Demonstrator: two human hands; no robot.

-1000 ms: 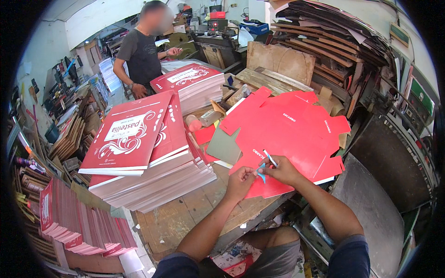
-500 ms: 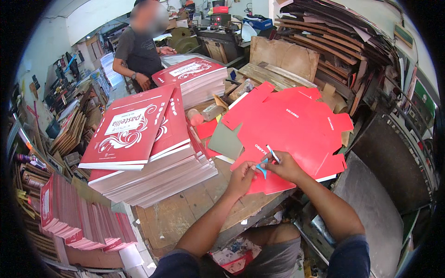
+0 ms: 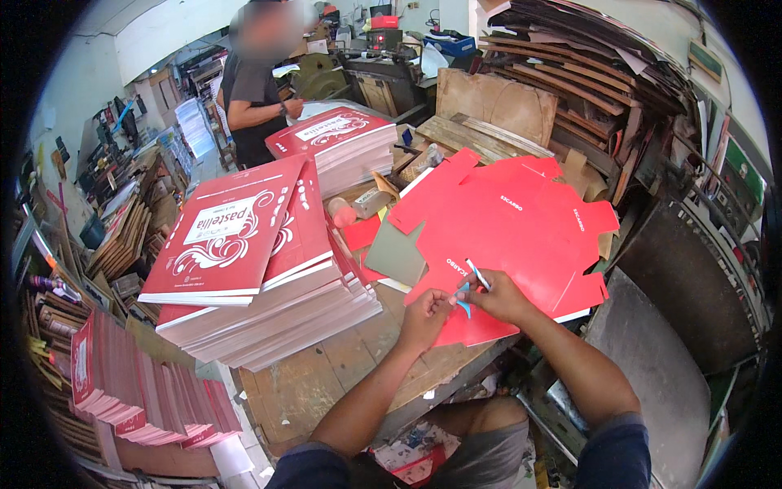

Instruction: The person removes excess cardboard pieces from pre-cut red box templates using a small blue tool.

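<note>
Above the near edge of a flat red die-cut cardboard sheet [image 3: 513, 236], my two hands meet at a small light-blue strip [image 3: 464, 309]. My left hand [image 3: 427, 319] is closed, pinching the strip at its fingertips. My right hand [image 3: 500, 298] is closed too, with a slim white pen-like tool [image 3: 477, 275] between its fingers, dark end pointing up and away. The right fingertips also touch the strip; the exact grip is hidden. The red sheet, with cut flaps along its edges, lies flat on the wooden table [image 3: 305, 395].
Tall stacks of red-covered printed sheets [image 3: 269, 326] stand left on the table, with another stack [image 3: 350, 151] behind. A grey-green card [image 3: 396, 251] and a pinkish-red roll [image 3: 342, 212] lie between. A co-worker [image 3: 254, 106] stands at the far left. Metal machinery [image 3: 692, 277] is at right.
The blue strip has turned and shifted slightly between my fingers; my hands stay close together. The co-worker has moved slightly right and raised a forearm toward the back stack.
</note>
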